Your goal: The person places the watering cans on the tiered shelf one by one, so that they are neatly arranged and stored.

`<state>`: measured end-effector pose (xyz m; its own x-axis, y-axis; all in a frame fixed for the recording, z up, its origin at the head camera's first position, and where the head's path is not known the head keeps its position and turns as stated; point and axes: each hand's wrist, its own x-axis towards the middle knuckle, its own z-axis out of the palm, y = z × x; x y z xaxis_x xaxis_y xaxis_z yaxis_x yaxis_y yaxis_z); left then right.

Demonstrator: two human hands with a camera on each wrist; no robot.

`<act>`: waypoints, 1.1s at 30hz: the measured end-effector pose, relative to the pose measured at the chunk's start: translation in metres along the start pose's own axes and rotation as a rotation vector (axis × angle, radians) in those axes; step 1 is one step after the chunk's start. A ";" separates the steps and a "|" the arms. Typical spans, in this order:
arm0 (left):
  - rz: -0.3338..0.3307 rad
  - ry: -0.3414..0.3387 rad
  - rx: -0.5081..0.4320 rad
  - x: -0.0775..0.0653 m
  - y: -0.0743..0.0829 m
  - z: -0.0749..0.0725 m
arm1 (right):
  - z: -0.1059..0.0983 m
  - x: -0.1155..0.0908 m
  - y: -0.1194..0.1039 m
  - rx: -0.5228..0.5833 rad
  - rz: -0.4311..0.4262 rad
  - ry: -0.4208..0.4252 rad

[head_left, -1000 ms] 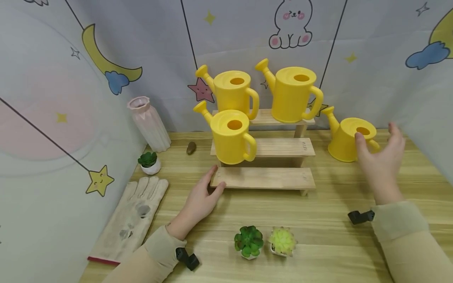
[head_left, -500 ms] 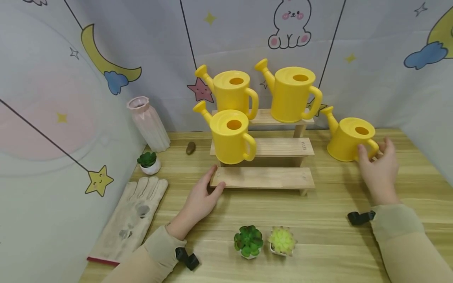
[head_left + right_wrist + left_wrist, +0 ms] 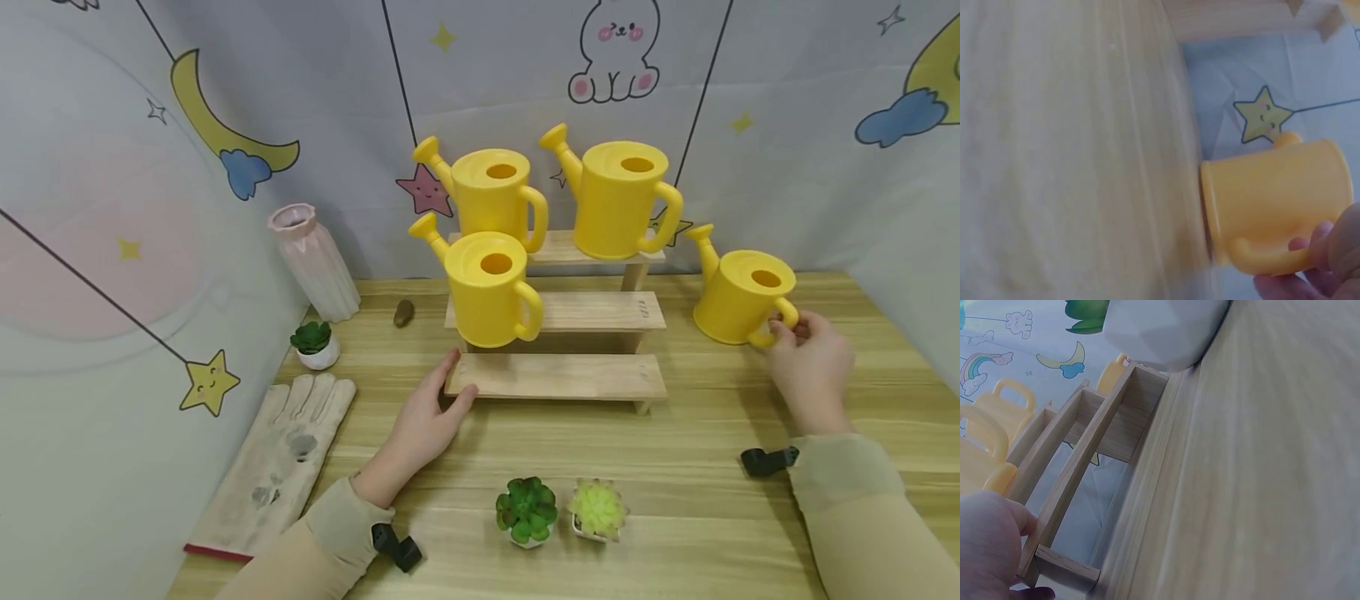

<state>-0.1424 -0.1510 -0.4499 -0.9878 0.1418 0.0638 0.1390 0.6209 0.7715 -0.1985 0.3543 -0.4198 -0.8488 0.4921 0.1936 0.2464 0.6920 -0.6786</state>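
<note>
On the right of the table stands a yellow watering can (image 3: 738, 300), its spout pointing back and left. My right hand (image 3: 813, 371) pinches its handle between thumb and fingers; the right wrist view shows fingers curled round the handle (image 3: 1272, 257) and the can's base at the tabletop. My left hand (image 3: 427, 417) holds the left end of the lowest step of a three-step wooden shelf (image 3: 562, 377), thumb at the front edge. Two more watering cans stand on the top step, one at left (image 3: 487, 196), one at right (image 3: 621, 204). Another watering can (image 3: 487, 292) sits on the middle step's left.
Two potted succulents, one dark green (image 3: 527, 510) and one light green (image 3: 598, 508), stand in front of the shelf. At left are a work glove (image 3: 273, 467), a small potted plant (image 3: 317, 346), a pink-white vase (image 3: 315, 262) and a brown stone (image 3: 403, 313). A printed curtain hangs behind.
My right hand has come down from above the watering can's rim to its handle and taken hold of it. My left hand stays at the shelf's end.
</note>
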 end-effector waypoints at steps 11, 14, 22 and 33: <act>0.001 0.005 0.006 0.000 0.000 -0.001 | -0.026 -0.011 -0.035 0.363 0.054 0.148; 0.000 0.003 0.005 0.000 0.001 -0.001 | -0.036 -0.019 -0.052 0.469 -0.009 0.236; 0.008 0.001 0.009 0.000 0.003 -0.002 | -0.068 -0.057 -0.099 0.527 -0.163 0.402; 0.000 0.001 0.003 0.000 0.003 -0.002 | -0.078 -0.091 -0.125 0.671 -0.480 0.336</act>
<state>-0.1421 -0.1505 -0.4464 -0.9879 0.1412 0.0641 0.1390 0.6234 0.7694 -0.1158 0.2643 -0.2969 -0.5821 0.4303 0.6899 -0.5159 0.4604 -0.7224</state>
